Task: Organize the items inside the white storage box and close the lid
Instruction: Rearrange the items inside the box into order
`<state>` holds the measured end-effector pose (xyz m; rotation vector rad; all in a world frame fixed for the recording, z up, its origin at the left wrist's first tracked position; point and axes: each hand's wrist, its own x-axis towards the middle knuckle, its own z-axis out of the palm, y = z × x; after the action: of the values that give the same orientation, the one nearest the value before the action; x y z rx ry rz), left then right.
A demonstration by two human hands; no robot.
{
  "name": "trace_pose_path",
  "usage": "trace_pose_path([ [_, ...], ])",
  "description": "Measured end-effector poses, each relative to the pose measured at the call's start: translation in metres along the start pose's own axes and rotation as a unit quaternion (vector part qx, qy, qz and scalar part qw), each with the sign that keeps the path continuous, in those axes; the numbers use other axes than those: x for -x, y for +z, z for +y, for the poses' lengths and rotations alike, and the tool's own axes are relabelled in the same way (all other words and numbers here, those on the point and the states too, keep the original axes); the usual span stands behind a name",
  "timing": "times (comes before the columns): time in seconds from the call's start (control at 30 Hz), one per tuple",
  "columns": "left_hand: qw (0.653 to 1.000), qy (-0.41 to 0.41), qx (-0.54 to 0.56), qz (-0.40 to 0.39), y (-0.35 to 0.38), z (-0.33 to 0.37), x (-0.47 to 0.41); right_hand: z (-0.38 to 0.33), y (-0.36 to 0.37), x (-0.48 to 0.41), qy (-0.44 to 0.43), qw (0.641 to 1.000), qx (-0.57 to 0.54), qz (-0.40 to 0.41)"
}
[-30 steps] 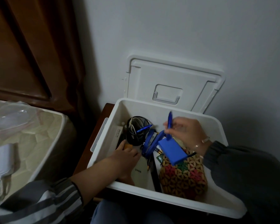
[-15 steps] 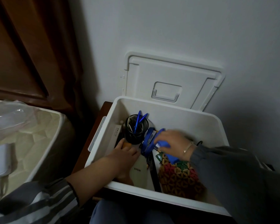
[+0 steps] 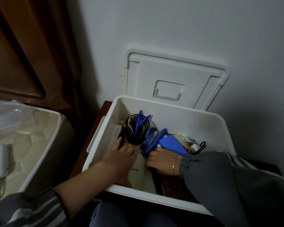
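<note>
I observe the white storage box (image 3: 170, 104) standing on a dark wooden surface (image 3: 104, 108) against the wall, directly in front of the person's knees. Its lid (image 3: 170, 72) is off and stands upright behind the box, leaning on the wall. Both hands are inside the box. The left hand (image 3: 123, 153) lies palm down over a cream flat device (image 3: 138, 171), with its fingers stretched forward and relaxed; their tips touch a small orange item (image 3: 129, 145) at the foot of the black mesh pen cup (image 3: 137, 133). I see nothing clasped in it. The right hand (image 3: 162, 159), with a thin bracelet (image 3: 174, 163) at the wrist, has its fingers bent down against the near end of the blue stapler (image 3: 154, 142); I cannot tell whether it actually has hold of the stapler or of anything beneath. The pen cup stands upright near the back left of the box with blue pens (image 3: 138, 123) in it. A long white carton (image 3: 116, 135) lies along the left wall of the box. The stapler lies just right of the cup, and a flat blue case (image 3: 172, 145) lies beside it, touching the right hand. A black cable loop (image 3: 202, 145) and some crumpled papers lie further right. A bed (image 3: 39, 136) stands to the left of the surface.
</note>
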<state>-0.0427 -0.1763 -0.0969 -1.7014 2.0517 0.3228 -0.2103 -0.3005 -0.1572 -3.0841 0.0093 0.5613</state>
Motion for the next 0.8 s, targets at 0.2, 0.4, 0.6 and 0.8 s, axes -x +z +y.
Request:
trace_pose_path([
  [0.2,1.000,0.000,0.011,0.007,0.001,-0.002,0.000,0.000,0.003,-0.015,-0.042,0.987,0.151,-0.044],
  [0.4,1.000,0.004,0.009,0.023,0.005,-0.004,0.002,0.004,0.005,-0.022,-0.045,0.981,0.175,-0.073],
  [0.6,0.999,0.031,0.010,0.033,0.004,-0.005,-0.001,0.011,-0.015,-0.008,-0.088,0.972,0.178,-0.129],
  [0.8,0.996,0.080,0.038,0.017,0.006,0.000,-0.014,0.021,-0.022,0.011,-0.150,0.950,0.265,-0.071],
])
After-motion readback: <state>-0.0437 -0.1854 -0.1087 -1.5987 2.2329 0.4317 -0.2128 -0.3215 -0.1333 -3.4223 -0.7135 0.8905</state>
